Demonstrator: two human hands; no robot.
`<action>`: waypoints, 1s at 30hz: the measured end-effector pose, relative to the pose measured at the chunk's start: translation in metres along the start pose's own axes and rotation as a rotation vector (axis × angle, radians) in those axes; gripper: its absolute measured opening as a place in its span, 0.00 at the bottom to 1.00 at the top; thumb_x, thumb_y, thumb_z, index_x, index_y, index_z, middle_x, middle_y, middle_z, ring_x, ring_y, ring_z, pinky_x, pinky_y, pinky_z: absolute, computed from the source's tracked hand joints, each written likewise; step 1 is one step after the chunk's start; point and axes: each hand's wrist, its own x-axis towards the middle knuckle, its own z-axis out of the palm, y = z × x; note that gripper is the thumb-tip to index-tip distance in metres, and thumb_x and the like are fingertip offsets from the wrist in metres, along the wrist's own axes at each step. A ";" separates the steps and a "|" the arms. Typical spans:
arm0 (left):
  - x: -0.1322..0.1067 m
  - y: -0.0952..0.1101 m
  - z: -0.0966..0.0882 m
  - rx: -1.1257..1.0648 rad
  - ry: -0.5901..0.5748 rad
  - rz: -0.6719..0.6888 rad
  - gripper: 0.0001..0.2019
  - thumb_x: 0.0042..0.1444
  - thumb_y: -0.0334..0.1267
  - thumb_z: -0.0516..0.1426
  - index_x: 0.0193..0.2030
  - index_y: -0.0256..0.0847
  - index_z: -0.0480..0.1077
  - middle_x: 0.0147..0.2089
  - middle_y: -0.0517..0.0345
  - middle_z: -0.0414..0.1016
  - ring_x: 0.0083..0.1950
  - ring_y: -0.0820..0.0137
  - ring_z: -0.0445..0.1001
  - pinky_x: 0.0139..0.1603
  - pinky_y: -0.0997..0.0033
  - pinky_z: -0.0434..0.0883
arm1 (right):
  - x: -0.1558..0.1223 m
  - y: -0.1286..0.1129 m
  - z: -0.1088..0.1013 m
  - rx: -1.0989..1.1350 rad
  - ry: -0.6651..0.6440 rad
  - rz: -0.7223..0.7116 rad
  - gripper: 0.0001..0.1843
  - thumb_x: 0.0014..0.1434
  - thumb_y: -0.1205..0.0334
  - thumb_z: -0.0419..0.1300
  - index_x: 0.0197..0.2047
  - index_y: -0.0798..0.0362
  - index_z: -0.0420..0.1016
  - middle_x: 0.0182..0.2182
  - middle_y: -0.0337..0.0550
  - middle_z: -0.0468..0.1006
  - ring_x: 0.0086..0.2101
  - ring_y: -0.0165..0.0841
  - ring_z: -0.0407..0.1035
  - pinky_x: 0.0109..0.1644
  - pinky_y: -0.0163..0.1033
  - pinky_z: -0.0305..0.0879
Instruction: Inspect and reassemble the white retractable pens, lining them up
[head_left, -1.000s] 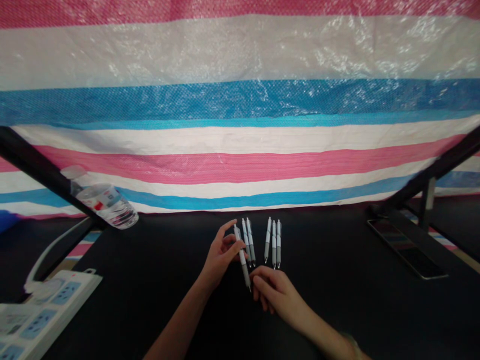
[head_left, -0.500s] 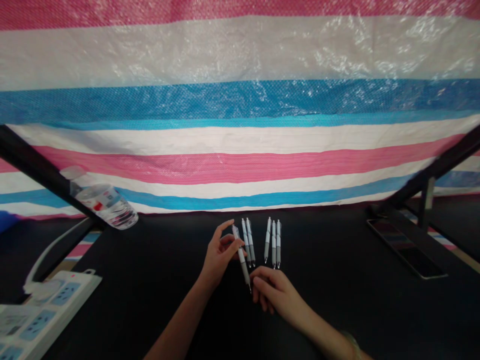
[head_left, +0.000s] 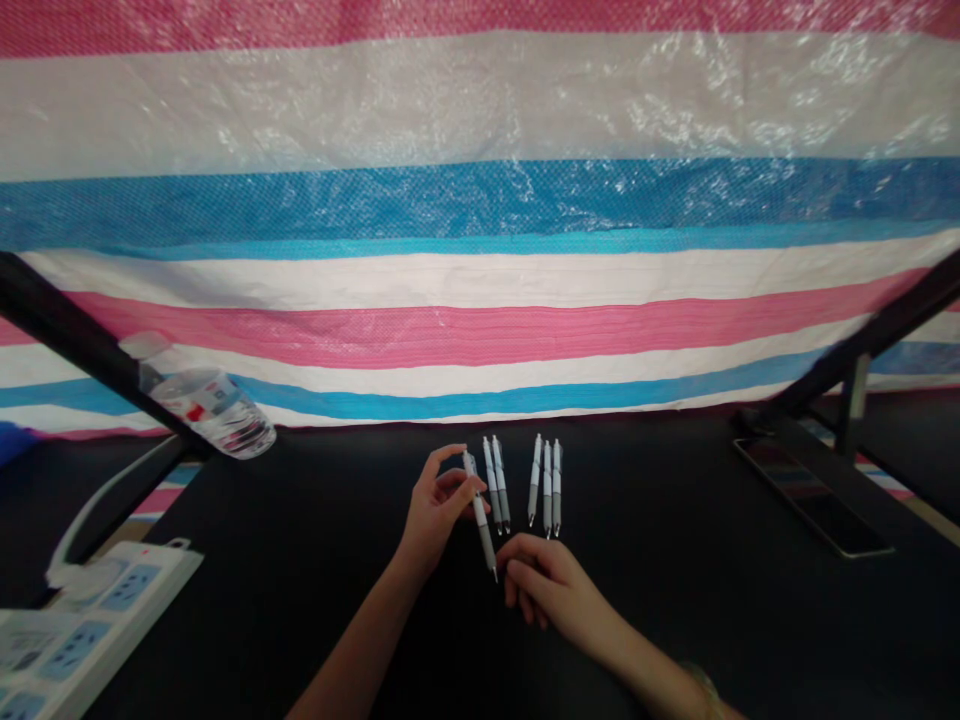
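Black desk [head_left: 300, 560] below, left hand [head_left: 432, 512] has fingers clamped on a pen [head_left: 484, 532]; keep pinch steady near the right hand [head_left: 551, 585], fingers curled, can't tell if gripping.

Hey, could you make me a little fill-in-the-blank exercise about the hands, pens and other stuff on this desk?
1. One pen is held in the person's ____ hand.
2. On the black desk, the group of pens nearer the phone has ____ pens in it.
3. The phone lies on the ____ side of the picture.
4. The power strip is in the lower ____ corner of the picture.

Missing words: left; three; right; left.
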 end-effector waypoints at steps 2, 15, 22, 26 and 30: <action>0.000 0.000 0.000 0.008 -0.005 -0.004 0.27 0.50 0.41 0.67 0.53 0.43 0.61 0.32 0.61 0.78 0.26 0.68 0.78 0.27 0.72 0.76 | 0.000 -0.001 0.000 -0.004 -0.004 0.001 0.13 0.58 0.58 0.52 0.39 0.58 0.72 0.22 0.36 0.71 0.17 0.23 0.60 0.16 0.26 0.50; 0.000 0.000 -0.001 0.016 -0.007 -0.001 0.26 0.51 0.41 0.67 0.53 0.42 0.61 0.32 0.60 0.78 0.26 0.69 0.78 0.28 0.71 0.76 | -0.001 -0.004 0.001 -0.013 -0.011 0.012 0.12 0.56 0.61 0.52 0.39 0.58 0.72 0.22 0.36 0.71 0.17 0.23 0.60 0.17 0.26 0.50; 0.003 -0.003 -0.001 0.076 0.053 0.007 0.29 0.50 0.43 0.66 0.57 0.43 0.63 0.34 0.61 0.76 0.29 0.69 0.78 0.28 0.73 0.75 | -0.001 -0.004 0.002 -0.047 0.008 0.025 0.12 0.57 0.61 0.53 0.39 0.57 0.72 0.22 0.35 0.71 0.17 0.23 0.60 0.17 0.27 0.51; 0.005 -0.008 -0.005 0.182 0.112 0.078 0.30 0.49 0.44 0.67 0.58 0.42 0.67 0.34 0.63 0.70 0.33 0.69 0.76 0.26 0.75 0.74 | -0.002 -0.005 0.002 -0.060 0.015 0.003 0.12 0.56 0.62 0.53 0.40 0.57 0.73 0.23 0.35 0.71 0.18 0.23 0.61 0.18 0.27 0.52; 0.008 -0.014 -0.010 0.286 0.160 0.153 0.29 0.51 0.45 0.65 0.60 0.41 0.68 0.31 0.65 0.68 0.30 0.72 0.73 0.28 0.74 0.76 | -0.004 -0.008 0.002 -0.070 0.030 -0.003 0.11 0.56 0.64 0.52 0.40 0.57 0.73 0.23 0.35 0.71 0.18 0.23 0.61 0.19 0.27 0.53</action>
